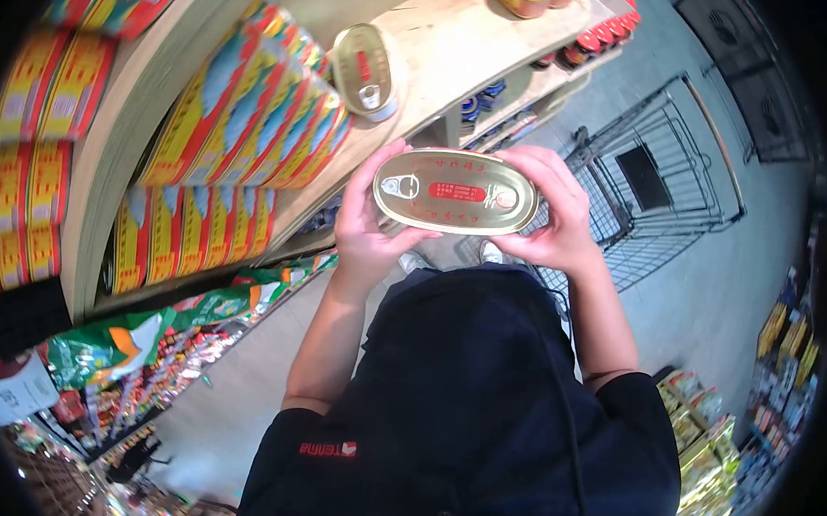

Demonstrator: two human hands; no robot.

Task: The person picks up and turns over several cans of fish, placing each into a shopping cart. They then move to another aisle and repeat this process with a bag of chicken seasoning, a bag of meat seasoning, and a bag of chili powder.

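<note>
An oval gold-topped tin (456, 193) with a pull ring and red print is held level in front of the body, lid facing up. My left hand (371, 221) grips its left end, thumb along the near side. Around the right end, the fingers and thumb of my right hand (554, 209) are wrapped. Another oval tin (364, 67) of the same kind stands on the wooden shelf (432, 42), beyond my left hand and beside stacked colourful boxes (244, 112).
At the right stands a black wire shopping cart (656, 195). More yellow and red boxes (193, 235) fill the shelf unit at the left, with green bags (105, 346) below. Red-lidded jars (589, 44) line a lower shelf at the top right.
</note>
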